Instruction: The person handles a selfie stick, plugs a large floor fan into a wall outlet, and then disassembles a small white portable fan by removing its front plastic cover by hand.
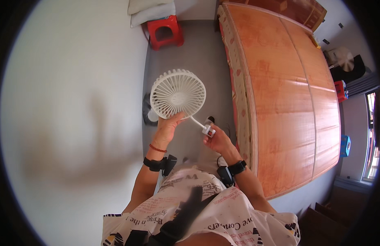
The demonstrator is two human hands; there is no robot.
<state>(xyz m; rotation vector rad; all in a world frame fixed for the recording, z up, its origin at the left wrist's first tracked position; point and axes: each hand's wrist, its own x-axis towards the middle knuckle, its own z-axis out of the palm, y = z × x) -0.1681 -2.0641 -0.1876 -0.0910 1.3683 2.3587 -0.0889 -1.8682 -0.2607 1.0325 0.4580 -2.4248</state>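
Observation:
A small white fan (178, 94) with a round ribbed grille is held up in front of me. My left hand (168, 126) grips it at the lower rim, thumb over the edge. From the fan's lower right a thin white stem or cord (197, 122) runs to a small white block (208, 130) with a red patch. My right hand (219, 141) pinches that block between thumb and fingers. Whatever part of the fan lies behind my left fingers is hidden.
A wide bed with an orange-brown mat (280, 102) fills the right side. The white wall (75, 102) stands close on the left. A red stool (165, 33) with cushions (153, 13) is at the far end. Another fan (344, 59) stands beyond the bed.

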